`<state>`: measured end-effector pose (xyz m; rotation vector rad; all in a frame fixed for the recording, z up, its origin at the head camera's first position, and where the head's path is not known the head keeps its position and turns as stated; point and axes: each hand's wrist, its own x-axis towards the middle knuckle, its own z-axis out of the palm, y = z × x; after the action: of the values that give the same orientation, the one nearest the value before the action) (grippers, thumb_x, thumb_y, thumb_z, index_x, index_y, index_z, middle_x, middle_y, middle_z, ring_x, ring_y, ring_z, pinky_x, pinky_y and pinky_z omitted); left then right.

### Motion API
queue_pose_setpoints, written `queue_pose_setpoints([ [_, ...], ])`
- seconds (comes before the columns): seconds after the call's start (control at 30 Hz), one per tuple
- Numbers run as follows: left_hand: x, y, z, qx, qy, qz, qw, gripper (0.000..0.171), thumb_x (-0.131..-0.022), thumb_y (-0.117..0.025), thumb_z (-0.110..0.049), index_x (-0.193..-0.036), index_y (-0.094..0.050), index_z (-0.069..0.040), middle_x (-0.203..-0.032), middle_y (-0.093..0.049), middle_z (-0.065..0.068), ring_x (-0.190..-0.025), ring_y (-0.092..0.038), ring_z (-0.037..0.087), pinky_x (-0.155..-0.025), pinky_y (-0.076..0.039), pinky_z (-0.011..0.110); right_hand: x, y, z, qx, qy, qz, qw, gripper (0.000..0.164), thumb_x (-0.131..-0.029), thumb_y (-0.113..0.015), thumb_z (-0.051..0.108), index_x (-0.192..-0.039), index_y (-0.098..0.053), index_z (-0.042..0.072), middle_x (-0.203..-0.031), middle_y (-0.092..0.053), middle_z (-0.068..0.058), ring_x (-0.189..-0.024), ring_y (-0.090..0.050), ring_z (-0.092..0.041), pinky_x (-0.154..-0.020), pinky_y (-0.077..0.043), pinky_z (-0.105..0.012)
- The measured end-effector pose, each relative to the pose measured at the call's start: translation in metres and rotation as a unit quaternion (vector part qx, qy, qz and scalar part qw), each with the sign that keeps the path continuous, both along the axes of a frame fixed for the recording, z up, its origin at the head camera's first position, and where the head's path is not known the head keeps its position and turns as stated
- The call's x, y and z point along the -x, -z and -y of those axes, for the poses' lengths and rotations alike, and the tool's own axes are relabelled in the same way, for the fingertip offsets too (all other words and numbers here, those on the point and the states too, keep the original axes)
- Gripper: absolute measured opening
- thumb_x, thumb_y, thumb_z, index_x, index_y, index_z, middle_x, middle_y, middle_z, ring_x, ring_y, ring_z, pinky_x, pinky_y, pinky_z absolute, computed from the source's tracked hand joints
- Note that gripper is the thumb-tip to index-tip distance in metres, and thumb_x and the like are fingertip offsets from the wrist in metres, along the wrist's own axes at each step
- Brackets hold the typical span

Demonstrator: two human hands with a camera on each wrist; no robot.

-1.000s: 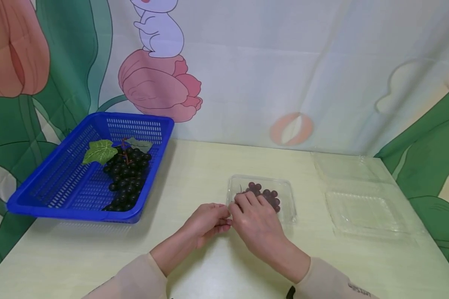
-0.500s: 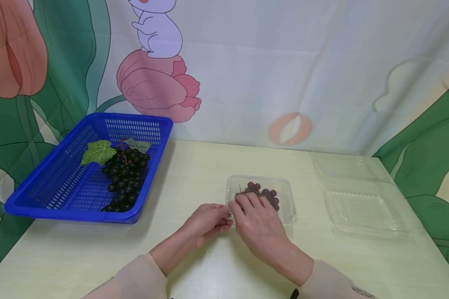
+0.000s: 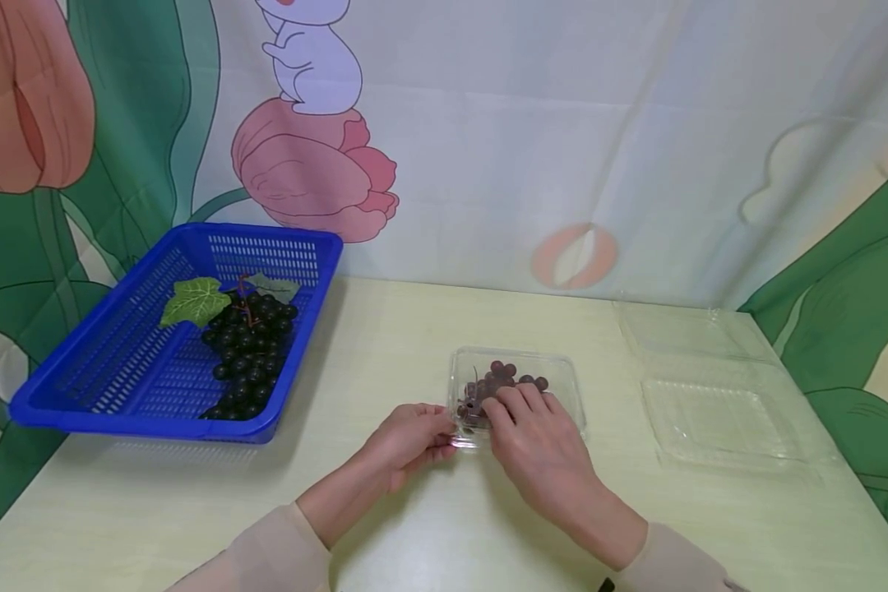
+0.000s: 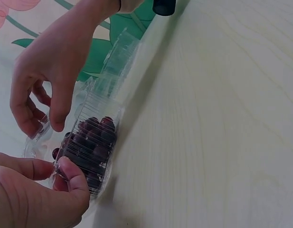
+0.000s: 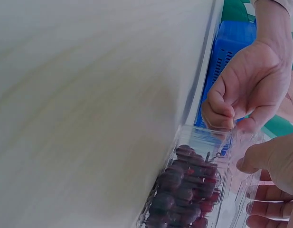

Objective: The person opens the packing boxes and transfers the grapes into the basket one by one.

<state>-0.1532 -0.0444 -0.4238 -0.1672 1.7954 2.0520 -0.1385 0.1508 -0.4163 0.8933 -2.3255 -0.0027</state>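
Note:
A clear plastic clamshell box with dark red grapes inside sits mid-table. My left hand pinches the box's near left corner between thumb and fingers, as the left wrist view shows the left hand doing at the rim. My right hand is over the box's near side, its bent fingertips at the lid. Thumb and fingers of the right hand stand apart in the left wrist view. From the right wrist, grapes show through the ribbed side wall.
On the left stands a blue plastic basket with a bunch of black grapes and leaves. Another clear plastic container lies opened at the table's right. A printed curtain hangs behind the table.
My right hand has shifted right along the box's near side, away from the left corner, uncovering more grapes. The left hand keeps its pinch at the corner.

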Motion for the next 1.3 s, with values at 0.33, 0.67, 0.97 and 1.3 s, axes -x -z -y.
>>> queue_pose_setpoints([
  [0.33,-0.001,0.002,0.001,-0.003,-0.002,-0.005,1.0,0.018,-0.098,-0.056,0.008,-0.114,-0.058,0.014,-0.099,-0.064,0.018,-0.081,-0.061,0.017,-0.071,-0.056,0.021,-0.001,0.001,-0.012,0.011,0.006,0.002,1.0,0.029,-0.084,-0.08,0.013,-0.11,-0.068,0.006,-0.105,-0.066,-0.008,-0.099,-0.06,-0.03,-0.074,-0.051,-0.038],
  [0.67,0.001,0.003,-0.001,0.007,-0.007,-0.007,0.9999,0.016,-0.097,-0.058,0.008,-0.112,-0.057,0.013,-0.1,-0.062,0.018,-0.081,-0.061,0.018,-0.07,-0.057,0.021,-0.002,0.004,-0.021,0.012,0.01,0.011,1.0,0.03,-0.085,-0.08,0.014,-0.111,-0.068,0.006,-0.104,-0.066,-0.007,-0.097,-0.06,-0.029,-0.072,-0.052,-0.038],
  [0.97,0.001,0.003,-0.001,0.01,-0.006,-0.007,0.9999,0.013,-0.097,-0.058,0.009,-0.109,-0.058,0.012,-0.101,-0.062,0.017,-0.081,-0.061,0.017,-0.071,-0.057,0.021,-0.003,0.003,-0.025,0.011,0.009,0.013,1.0,0.032,-0.084,-0.083,0.015,-0.11,-0.068,0.006,-0.105,-0.066,-0.008,-0.096,-0.059,-0.029,-0.072,-0.053,-0.038],
  [1.3,0.002,0.001,0.0,0.012,-0.002,-0.003,0.9999,0.008,-0.097,-0.058,0.009,-0.105,-0.059,0.01,-0.104,-0.063,0.019,-0.08,-0.062,0.017,-0.072,-0.056,0.021,-0.001,0.004,-0.034,0.028,0.0,-0.001,1.0,0.032,-0.081,-0.082,0.009,-0.11,-0.069,0.004,-0.104,-0.067,-0.01,-0.095,-0.062,-0.03,-0.069,-0.053,-0.038],
])
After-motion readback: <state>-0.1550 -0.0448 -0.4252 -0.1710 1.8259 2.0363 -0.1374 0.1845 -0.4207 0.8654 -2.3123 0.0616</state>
